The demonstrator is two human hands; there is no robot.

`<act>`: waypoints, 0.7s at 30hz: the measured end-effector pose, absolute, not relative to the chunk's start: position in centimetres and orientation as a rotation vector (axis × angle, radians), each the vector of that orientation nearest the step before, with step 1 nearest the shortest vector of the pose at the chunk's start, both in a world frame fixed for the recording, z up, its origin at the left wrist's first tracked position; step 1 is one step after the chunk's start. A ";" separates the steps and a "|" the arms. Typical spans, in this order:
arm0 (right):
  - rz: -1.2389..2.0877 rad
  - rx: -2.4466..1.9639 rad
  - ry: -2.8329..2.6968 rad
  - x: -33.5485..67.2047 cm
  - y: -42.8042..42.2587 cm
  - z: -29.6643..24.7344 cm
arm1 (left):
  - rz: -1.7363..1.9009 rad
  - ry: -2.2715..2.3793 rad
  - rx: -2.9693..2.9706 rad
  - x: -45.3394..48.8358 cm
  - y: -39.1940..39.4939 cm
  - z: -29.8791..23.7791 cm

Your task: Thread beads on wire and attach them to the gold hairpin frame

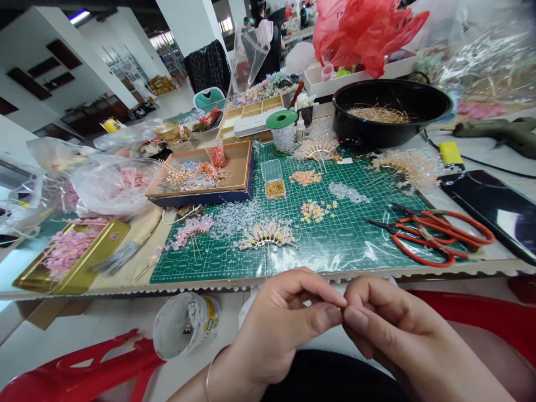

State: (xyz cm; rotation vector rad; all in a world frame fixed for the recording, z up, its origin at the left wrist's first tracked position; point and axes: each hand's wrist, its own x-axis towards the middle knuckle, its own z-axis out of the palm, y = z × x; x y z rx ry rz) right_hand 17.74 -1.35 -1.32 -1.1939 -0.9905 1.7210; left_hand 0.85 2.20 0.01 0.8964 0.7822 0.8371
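The left hand (285, 329) and right hand (402, 335) press close, pinching a tiny thing (345, 306) between their fingertips. It is too small to tell what it is. They are just below the bench (481, 268).

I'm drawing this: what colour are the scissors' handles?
The handles are red-orange, best seen in the head view.
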 end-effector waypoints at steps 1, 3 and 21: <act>1.745 -1.190 -0.967 17.7 -1.3 -1.5 | 0.856 0.815 1.070 0.6 2.3 0.3; 1.809 -1.161 -0.917 17.8 -1.2 -1.8 | 0.883 0.880 1.450 0.0 2.6 1.1; 1.787 -1.212 -1.273 19.1 -2.8 -1.4 | 1.088 0.920 2.345 -0.6 1.8 4.4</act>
